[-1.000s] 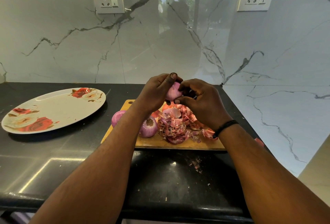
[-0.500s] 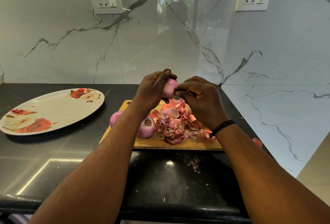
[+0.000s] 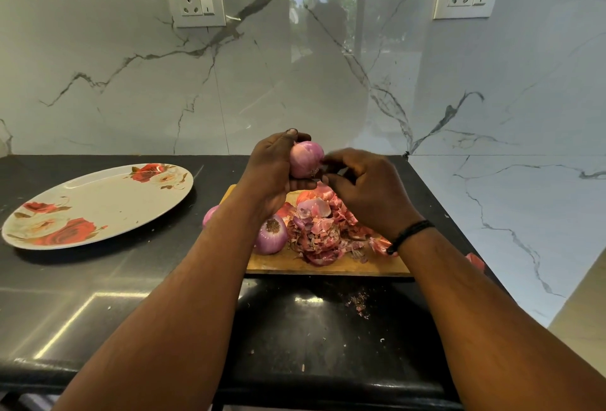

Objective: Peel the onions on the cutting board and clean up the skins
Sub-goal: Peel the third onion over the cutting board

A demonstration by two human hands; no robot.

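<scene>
Above the far end of the cutting board (image 3: 328, 267), the left hand (image 3: 272, 171) cups an onion (image 3: 306, 158), fingers curled round it, while the right hand (image 3: 364, 187) pinches at its lower side, fingertips together on what looks like a last scrap of skin. That bulb looks nearly bare. Two more peeled onions sit on the board's left part, one (image 3: 270, 238) in plain sight, the other (image 3: 210, 215) half hidden behind the forearm. A big heap of skins (image 3: 324, 230) covers the board's middle, a stray piece (image 3: 474, 261) lies off its right edge, and crumbs (image 3: 359, 304) dot the desk's near side. So peeling is almost done; the clean-up hasn't begun. The flowered plate (image 3: 98, 207) at the left waits.
</scene>
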